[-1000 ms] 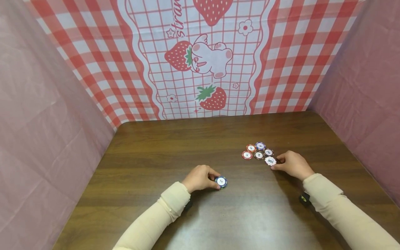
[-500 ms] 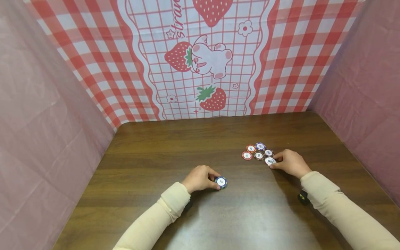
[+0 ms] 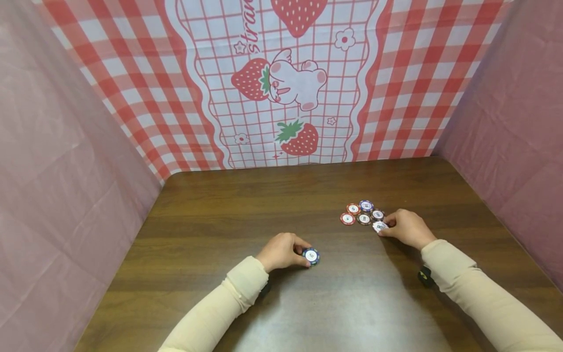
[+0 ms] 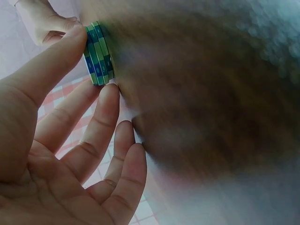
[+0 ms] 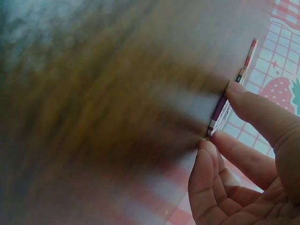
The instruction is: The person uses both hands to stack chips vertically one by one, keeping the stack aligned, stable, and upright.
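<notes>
**Two pinch grips: left hand [image 3: 278, 252] and right hand [image 3: 410, 230] both loaded**

Landmark for all positions: white round chip with printed face [image 3: 379, 227], low at the surface of the dark brown wood-grain table [image 3: 246, 205]. Held at the rim by the right hand, with thumb and forefinger drawn in to the chip's width; other fingers bent, off the chip.

To the left of the white chip and nearer the person: short upright stack of blue-and-green round chips [image 3: 311, 257]. Clasped by the left hand, with thumb on one side and fingertips opposite, parted only by the stack; outer fingers loosely extended, off the stack.

Just beyond the white chip: black-rimmed round chip [image 3: 378, 215]; contact not determinable. To its left: second black-rimmed chip [image 3: 364, 219]. Farther left: red-rimmed round chip [image 3: 347, 219] and second red-rimmed chip [image 3: 353, 209]. Beyond and left: violet-blue-rimmed round chip [image 3: 366, 206]. All flat.

Well beyond the white chip: red-and-white checked cloth with strawberry print [image 3: 396, 73]. Nearer the person: cream long sleeve [image 3: 488, 303] on the right arm.
</notes>
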Motion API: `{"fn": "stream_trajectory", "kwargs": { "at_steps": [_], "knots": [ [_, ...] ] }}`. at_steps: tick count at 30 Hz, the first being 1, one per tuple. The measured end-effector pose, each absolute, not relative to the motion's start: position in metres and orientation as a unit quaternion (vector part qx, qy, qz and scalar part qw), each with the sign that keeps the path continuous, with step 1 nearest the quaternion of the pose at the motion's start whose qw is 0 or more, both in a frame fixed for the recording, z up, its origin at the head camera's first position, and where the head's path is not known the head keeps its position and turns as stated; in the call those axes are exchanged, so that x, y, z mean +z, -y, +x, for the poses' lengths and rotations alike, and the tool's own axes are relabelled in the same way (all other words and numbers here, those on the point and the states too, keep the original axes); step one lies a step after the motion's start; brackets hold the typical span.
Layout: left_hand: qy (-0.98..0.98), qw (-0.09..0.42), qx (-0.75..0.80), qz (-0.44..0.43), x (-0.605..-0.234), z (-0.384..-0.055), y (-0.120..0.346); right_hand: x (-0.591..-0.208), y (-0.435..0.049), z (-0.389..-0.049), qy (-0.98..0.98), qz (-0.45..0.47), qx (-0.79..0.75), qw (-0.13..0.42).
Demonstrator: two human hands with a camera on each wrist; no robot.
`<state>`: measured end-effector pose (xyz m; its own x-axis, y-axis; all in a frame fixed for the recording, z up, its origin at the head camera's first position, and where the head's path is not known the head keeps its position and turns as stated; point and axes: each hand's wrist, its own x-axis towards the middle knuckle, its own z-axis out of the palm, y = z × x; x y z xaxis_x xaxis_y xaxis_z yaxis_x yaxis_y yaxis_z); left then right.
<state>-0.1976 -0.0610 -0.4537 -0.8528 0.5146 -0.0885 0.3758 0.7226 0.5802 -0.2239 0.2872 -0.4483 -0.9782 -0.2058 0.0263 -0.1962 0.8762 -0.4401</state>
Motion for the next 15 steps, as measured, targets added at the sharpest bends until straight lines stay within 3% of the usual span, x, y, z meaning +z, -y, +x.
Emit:
{"fn": "stream_trajectory", "kwargs": {
  "at_steps": [15],
  "knots": [
    [-0.919, 0.124, 0.285, 0.242, -0.4527, -0.1969, 0.0617, -0.4500, -0.2919, -0.2233, -0.959, -0.115, -0.261, 0.005]
  ]
}}
